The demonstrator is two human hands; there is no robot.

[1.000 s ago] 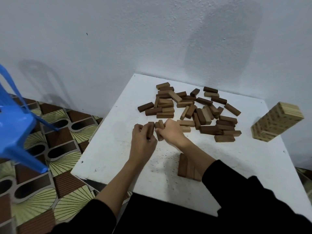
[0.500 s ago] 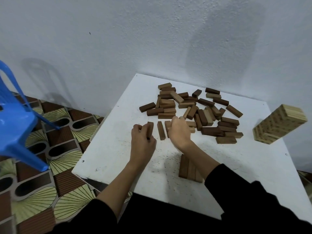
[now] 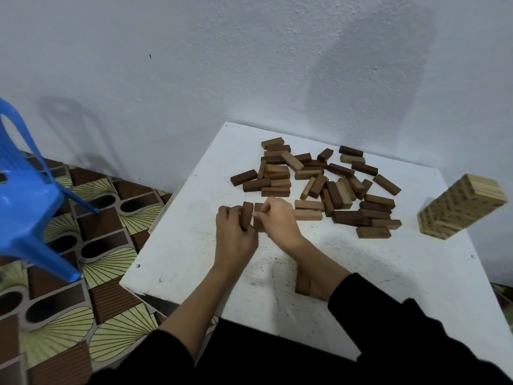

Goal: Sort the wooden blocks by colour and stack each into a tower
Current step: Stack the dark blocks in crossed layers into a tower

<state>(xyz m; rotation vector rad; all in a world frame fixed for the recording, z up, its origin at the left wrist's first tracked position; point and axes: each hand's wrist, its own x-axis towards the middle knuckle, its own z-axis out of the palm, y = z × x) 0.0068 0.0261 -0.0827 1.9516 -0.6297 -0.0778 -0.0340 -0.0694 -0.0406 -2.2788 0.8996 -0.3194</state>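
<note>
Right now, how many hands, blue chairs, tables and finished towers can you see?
Hands: 2, the left hand and right hand, each holding a dark block
Blue chair: 1
Table: 1
Pale tower: 1
Total: 5, loose blocks not counted

Loose blocks point(image 3: 327, 184): dark and light brown, lying flat in a messy pile.
Light tower point(image 3: 460, 208): pale blocks, stacked tall, far right.
Dark row point(image 3: 306, 282): flat, side by side, near front edge.
Held blocks point(image 3: 247, 215): dark, between both hands.
</note>
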